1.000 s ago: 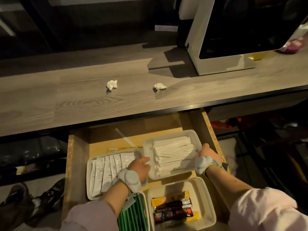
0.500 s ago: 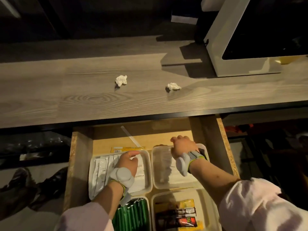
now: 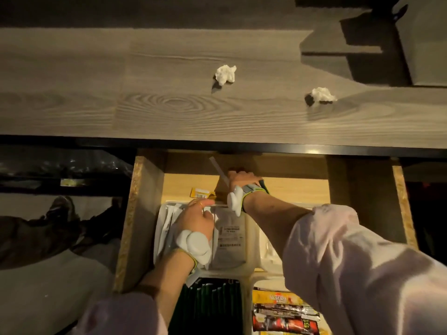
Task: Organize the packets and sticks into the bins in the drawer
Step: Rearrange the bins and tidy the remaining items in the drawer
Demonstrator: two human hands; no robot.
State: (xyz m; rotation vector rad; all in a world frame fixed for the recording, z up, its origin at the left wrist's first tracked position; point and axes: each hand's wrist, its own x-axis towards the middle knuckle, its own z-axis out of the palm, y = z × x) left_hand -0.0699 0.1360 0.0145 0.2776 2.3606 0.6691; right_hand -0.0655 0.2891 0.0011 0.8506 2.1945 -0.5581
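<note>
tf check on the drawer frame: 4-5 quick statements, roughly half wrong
1. Two crumpled tissues lie on the countertop. True.
2. The right hand is at the white stick at the back of the drawer. True.
3. The green sticks are at the drawer's far left. False: they are nearest the person; white packets fill the bin behind them.
4. The yellow packet lies in a bin. False: it lies on the drawer floor, behind that bin.
5. The left hand rests on the countertop. False: it is over the white packets.
</note>
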